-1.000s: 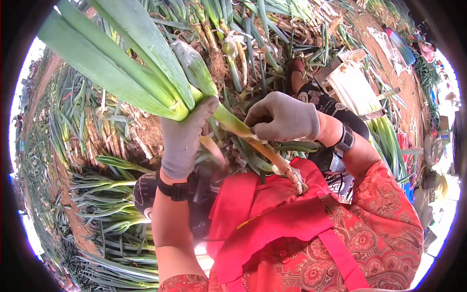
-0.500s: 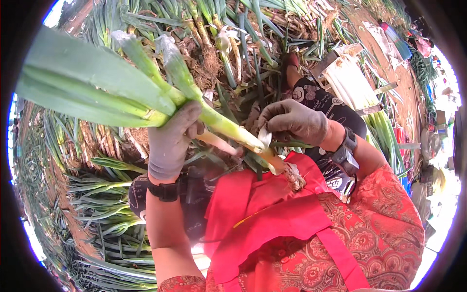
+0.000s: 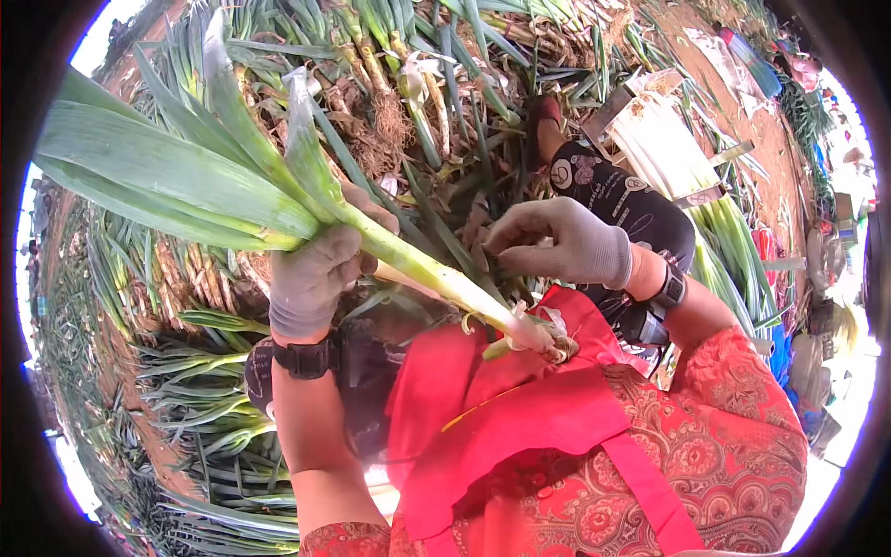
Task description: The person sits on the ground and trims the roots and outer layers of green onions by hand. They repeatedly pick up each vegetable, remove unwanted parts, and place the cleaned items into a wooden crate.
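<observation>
My left hand (image 3: 311, 283), in a grey glove, is closed around a large green onion (image 3: 432, 276) just below where its leaves fan out. The broad green leaves point to the upper left. Its pale root end (image 3: 555, 342) slants down over my red apron (image 3: 520, 418), with loose peeled skin around it. Part of a second pale stalk shows behind the first. To the right of the stalk and apart from it, my gloved right hand (image 3: 566, 243) has its fingers curled into a pinch. Whatever may be between those fingertips is too small to name.
A bundle of trimmed green onions (image 3: 654, 144) lies in a metal-edged frame at the right, beside my dark patterned trouser leg (image 3: 617, 200). Heaped green onions with roots (image 3: 385, 121) cover the ground ahead. More leafy stalks (image 3: 218, 395) lie at the left.
My right hand has let go of the pale skin strip and drawn slightly up and left. The onion has turned a little in my left hand, and its lower stalk now shows whiter.
</observation>
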`<state>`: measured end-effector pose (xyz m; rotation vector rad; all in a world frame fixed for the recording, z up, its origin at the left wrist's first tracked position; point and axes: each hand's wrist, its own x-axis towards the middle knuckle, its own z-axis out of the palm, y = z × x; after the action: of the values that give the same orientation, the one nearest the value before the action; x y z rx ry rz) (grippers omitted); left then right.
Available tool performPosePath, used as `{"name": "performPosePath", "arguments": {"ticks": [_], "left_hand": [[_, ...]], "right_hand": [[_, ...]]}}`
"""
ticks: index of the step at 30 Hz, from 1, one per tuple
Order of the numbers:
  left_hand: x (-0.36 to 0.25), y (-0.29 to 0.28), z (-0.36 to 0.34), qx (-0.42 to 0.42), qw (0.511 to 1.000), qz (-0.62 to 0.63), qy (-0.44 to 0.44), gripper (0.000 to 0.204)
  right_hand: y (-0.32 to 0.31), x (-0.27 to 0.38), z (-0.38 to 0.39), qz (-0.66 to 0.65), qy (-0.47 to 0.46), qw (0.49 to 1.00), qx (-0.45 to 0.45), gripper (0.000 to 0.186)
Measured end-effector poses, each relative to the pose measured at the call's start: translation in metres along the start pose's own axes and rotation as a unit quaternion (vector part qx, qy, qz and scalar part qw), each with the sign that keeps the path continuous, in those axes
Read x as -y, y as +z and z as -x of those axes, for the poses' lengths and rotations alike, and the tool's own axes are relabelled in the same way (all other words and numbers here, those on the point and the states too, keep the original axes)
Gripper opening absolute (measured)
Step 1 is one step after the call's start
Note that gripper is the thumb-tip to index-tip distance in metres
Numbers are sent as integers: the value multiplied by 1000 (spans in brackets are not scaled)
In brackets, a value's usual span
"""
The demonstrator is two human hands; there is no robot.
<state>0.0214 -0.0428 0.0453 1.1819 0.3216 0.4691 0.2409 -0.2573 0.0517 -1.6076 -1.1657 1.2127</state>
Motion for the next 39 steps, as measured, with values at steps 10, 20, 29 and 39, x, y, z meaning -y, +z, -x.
{"name": "performPosePath", "arguments": {"ticks": [10,20,29,39], "left_hand": [[-1,-7,-6,44,998,39,-10,57],[-4,0,-8,90,994,61,-18,51],[-2,14,-4,-43,998,-33,31,21],[-2,13,-22,-177,978,10,113,17]], "right_hand": [[21,31,-21,-29,-24,996,86,25],[62,-37,-36,-83,28,936,340,21],[12,-103,-5,476,43,877,47,21],[28,-20,-15,-227,-56,960,157,46]]}}
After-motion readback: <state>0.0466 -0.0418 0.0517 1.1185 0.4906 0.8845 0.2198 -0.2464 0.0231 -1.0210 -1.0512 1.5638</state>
